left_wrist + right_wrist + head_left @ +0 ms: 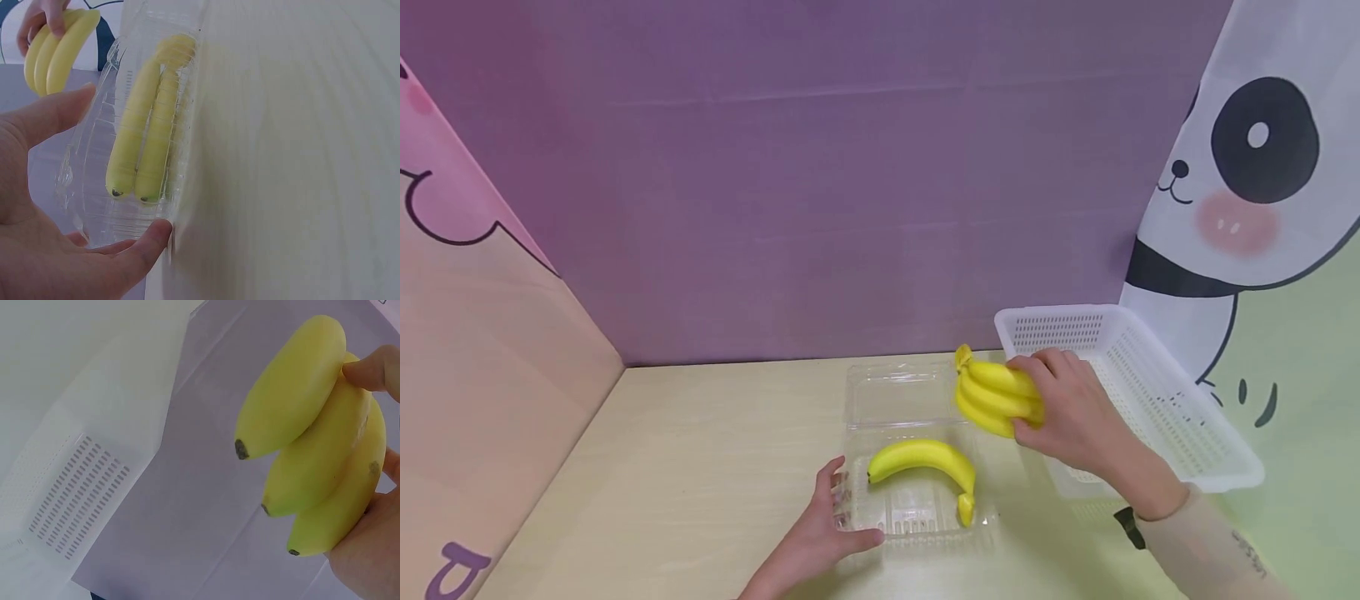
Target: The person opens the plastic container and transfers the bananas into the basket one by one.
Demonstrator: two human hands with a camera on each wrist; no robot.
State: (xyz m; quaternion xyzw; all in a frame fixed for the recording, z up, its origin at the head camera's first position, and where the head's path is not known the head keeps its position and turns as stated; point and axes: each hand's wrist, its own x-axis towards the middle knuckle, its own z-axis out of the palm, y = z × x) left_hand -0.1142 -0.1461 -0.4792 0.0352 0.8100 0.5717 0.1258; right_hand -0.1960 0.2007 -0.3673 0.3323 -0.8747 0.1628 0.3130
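Right hand (1071, 412): gripping banana bunch (996, 398)
Left hand (816, 525): fingers spread, touching clear container (910, 507)
Banana (925, 454): inside, right of left hand
Basket (1153, 404): beside right hand

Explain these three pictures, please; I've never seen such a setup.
There is no robot here, just a person's two bare hands. The wide picture comes from a camera on the head, looking forward and down; the others come from a camera on each wrist. On the table sits a clear plastic container, lid open, with a banana inside; the left wrist view shows a second banana shape beside it. The left hand spreads around the container's near left corner. To the right is a white perforated basket. The right hand holds up a bunch of bananas, three of them showing.
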